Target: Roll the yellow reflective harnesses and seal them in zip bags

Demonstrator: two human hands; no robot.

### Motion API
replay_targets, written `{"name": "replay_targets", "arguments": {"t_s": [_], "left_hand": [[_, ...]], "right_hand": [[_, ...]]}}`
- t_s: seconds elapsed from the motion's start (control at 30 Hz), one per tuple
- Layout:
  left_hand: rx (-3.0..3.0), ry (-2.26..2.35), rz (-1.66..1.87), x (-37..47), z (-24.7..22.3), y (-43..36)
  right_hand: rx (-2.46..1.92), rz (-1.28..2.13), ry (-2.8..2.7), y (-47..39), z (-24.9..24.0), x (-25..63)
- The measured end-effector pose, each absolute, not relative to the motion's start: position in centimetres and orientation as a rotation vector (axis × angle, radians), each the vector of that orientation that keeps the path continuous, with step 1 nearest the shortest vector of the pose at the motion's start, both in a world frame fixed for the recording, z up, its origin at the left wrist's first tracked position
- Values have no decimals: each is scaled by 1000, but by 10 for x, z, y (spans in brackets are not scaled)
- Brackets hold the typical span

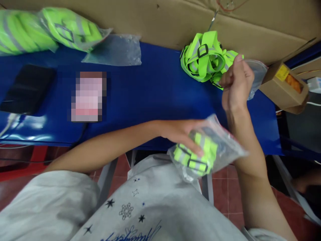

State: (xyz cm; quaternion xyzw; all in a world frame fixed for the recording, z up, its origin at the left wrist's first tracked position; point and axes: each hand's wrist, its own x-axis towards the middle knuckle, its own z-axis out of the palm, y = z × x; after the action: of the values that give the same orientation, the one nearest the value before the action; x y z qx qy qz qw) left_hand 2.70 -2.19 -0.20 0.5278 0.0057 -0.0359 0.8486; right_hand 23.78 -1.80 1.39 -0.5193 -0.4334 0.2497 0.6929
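Observation:
My left hand (184, 132) is closed around a clear zip bag (223, 147) at the table's front edge, above my lap. Inside the bag is a folded neon-green reflective strap (197, 155) with grey stripes and black buckles. Further back on the right, my right hand (235, 83) is raised with its fingers curled in. Its fingertips are beside a loose heap of neon-green reflective straps (204, 60). Whether they pinch a strap is hidden. Another clear plastic bag (257, 75) lies partly behind this hand.
Bagged green straps (72, 28) lie at the back left of the blue table (140, 90), with a flat clear bag (115, 50) beside them. A black case (27, 88) and a blurred-out phone-like device (87, 97) lie on the left. An opened cardboard box (286, 87) stands right.

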Motion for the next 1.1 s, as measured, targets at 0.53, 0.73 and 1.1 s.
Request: {"name": "replay_targets", "arguments": {"t_s": [0.53,0.73,1.1], "left_hand": [[740,341,250,35,-15,-6],[756,349,177,34,-16,-5],[888,413,198,30,-16,2]], "right_hand": [[-1437,235,-1342,-33,-1,216],[-1373,152,-1343,-36,4,207],[-1419,86,-1257,-46,1,193]]}}
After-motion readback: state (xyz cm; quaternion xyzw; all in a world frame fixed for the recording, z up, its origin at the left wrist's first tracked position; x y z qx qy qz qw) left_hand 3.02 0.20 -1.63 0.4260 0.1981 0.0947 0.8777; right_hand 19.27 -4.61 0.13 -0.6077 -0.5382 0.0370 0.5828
